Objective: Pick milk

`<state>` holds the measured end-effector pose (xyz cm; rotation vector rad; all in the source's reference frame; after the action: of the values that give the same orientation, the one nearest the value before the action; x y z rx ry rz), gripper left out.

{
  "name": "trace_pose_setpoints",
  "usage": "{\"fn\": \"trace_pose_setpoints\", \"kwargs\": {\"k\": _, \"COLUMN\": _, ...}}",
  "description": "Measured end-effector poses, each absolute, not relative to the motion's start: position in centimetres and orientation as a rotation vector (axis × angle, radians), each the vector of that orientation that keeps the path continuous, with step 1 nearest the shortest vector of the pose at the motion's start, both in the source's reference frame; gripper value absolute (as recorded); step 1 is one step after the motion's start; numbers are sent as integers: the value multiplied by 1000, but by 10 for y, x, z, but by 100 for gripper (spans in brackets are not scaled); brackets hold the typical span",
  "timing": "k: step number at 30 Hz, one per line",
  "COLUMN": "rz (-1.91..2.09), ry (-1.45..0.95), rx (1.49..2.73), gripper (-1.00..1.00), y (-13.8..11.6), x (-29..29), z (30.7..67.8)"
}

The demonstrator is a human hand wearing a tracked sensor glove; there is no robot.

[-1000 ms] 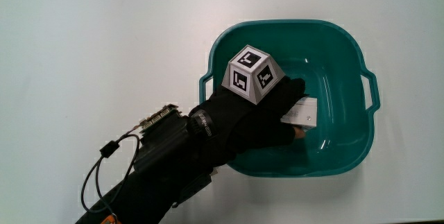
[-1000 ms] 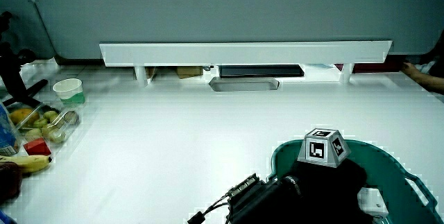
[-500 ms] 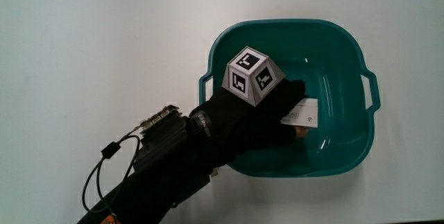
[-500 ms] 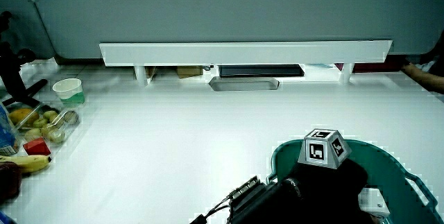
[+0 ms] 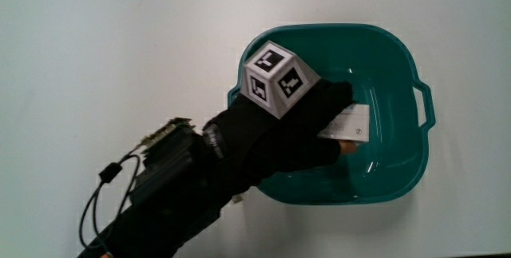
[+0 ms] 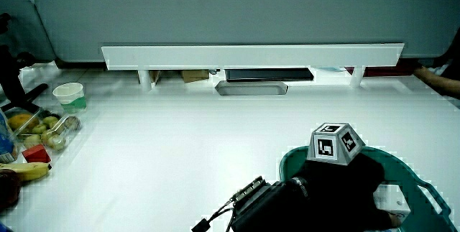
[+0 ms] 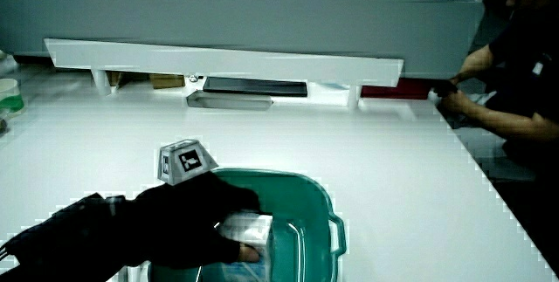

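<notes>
The milk is a small white carton (image 5: 347, 124), held in the hand (image 5: 297, 127) inside the teal plastic tub (image 5: 399, 58). The black glove's fingers wrap over the carton, with the thumb under it. In both side views the carton (image 6: 392, 197) (image 7: 246, 227) shows just above the tub's floor, gripped by the hand (image 6: 338, 192) (image 7: 205, 221). The patterned cube (image 5: 274, 80) sits on the back of the hand, tilted. The forearm with its black device and cable (image 5: 152, 166) stretches from the tub toward the person.
The tub (image 7: 314, 199) has handles on its rim (image 5: 425, 105). In a side view, a white cup (image 6: 70, 93), a clear box of fruit (image 6: 43, 126) and a banana (image 6: 25, 169) sit at the table's edge. A low partition with a white shelf (image 6: 251, 54) bounds the table.
The hand has risen slightly with the carton in its grip, and the carton has tilted. The cube on the hand's back has rotated and shifted toward the tub's rim.
</notes>
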<state>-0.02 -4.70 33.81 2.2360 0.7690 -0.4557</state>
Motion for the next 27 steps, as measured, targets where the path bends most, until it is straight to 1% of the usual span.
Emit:
{"fn": "trace_pose_setpoints", "kwargs": {"k": 5, "rz": -431, "ry": 769, "rx": 2202, "gripper": 0, "y": -47, "x": 9, "z": 346}}
{"fn": "trace_pose_setpoints", "kwargs": {"k": 8, "rz": -440, "ry": 762, "rx": 2201, "gripper": 0, "y": -47, "x": 15, "z": 352}}
{"fn": "trace_pose_setpoints", "kwargs": {"k": 11, "rz": -427, "ry": 763, "rx": 2219, "gripper": 0, "y": -47, "x": 18, "z": 349}}
{"fn": "trace_pose_setpoints", "kwargs": {"k": 14, "rz": -460, "ry": 810, "rx": 2256, "gripper": 7, "y": -46, "x": 20, "z": 349}}
{"fn": "trace_pose_setpoints", "kwargs": {"k": 20, "rz": -465, "ry": 810, "rx": 2263, "gripper": 21, "y": -47, "x": 23, "z": 353}}
{"fn": "trace_pose_setpoints", "kwargs": {"k": 27, "rz": -487, "ry": 837, "rx": 2304, "gripper": 37, "y": -47, "x": 25, "z": 353}}
